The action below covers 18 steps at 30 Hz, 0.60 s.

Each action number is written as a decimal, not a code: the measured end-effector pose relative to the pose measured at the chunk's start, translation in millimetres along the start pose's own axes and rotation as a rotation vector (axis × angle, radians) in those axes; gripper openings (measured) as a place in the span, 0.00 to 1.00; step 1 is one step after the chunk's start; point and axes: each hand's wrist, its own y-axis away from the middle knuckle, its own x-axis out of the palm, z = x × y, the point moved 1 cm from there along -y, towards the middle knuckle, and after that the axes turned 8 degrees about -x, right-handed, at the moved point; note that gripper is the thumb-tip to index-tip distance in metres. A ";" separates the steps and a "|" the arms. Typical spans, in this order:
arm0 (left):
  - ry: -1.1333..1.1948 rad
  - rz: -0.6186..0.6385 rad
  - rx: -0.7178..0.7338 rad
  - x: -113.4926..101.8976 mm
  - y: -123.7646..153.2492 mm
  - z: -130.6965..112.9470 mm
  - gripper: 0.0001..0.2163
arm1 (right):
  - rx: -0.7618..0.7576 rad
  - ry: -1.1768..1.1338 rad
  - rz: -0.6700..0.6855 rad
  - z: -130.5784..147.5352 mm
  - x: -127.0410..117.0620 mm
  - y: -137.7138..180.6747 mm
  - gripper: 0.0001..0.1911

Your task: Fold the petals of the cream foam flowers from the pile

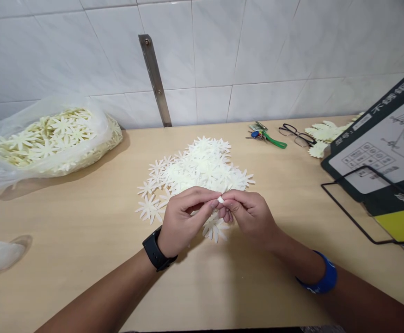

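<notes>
One small white piece [220,200] sits above the near edge of a flower pile, pinched between the fingertips of two hands — the left hand [188,212] and the right hand [252,212] both closed narrowly on it, thumb against forefinger. It is pale, smooth and rounded at its visible end; the fingers hide the rest. The pile [202,162] beneath is of flat, creamy-white flower shapes with slender petals, too overlapped to count. All this is over a pale wood-grain tabletop [94,226]. Farther out are one open plastic bag [100,118] of similar shapes, one pair of glasses [297,135], and one dark printed box [378,143]. Behind rises a grey-white tiled wall [212,41] — with one metal bracket [155,81] fixed upright to it.
</notes>
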 end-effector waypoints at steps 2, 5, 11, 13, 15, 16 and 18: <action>0.010 0.001 -0.008 0.8 -0.1 0.5 0.08 | -0.010 0.040 -0.004 1.2 -0.1 0.6 0.14; 0.016 -0.001 -0.010 1.0 -0.5 1.6 0.08 | -0.008 0.070 -0.006 2.2 0.0 1.0 0.15; 0.062 0.010 -0.030 1.4 -1.3 3.1 0.08 | 0.019 0.062 -0.013 0.9 -0.6 0.6 0.15; 0.072 0.008 -0.040 1.9 -1.6 3.0 0.07 | 0.022 0.057 -0.016 0.2 -0.6 1.0 0.15; 0.076 0.003 -0.051 2.1 -2.1 2.9 0.07 | 0.026 0.053 -0.021 -0.5 -0.4 1.7 0.15; 0.077 0.001 -0.057 2.2 -2.3 2.9 0.06 | 0.027 0.052 -0.023 -0.9 -0.3 2.0 0.16; 0.073 -0.003 -0.068 2.1 -2.5 3.3 0.06 | 0.028 0.056 -0.025 -1.8 0.0 2.4 0.16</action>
